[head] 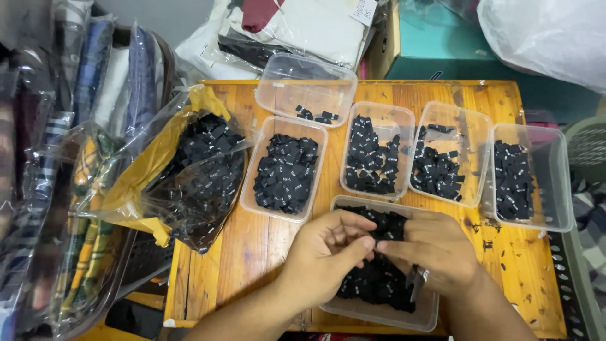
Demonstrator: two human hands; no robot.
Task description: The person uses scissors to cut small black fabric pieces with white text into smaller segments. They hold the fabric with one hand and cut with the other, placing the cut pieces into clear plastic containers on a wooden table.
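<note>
Labels: small black woven fabric labels (pixel 379 284) – heaped in near clear plastic tub (pixel 379 319), directly under both hands.
Left hand (pixel 328 252): fingers pinching one label over heap.
Right hand (pixel 435 252): fingertips meeting left's, same label – equally near.
Around: five more clear tubs (pixel 287 167) on wooden bench (pixel 252 246); yellow-backed bag (pixel 183 170) at left.

Five tubs (pixel 288 167) stand behind the near tub (pixel 379 312) — bag (pixel 183 170) to their left.
</note>
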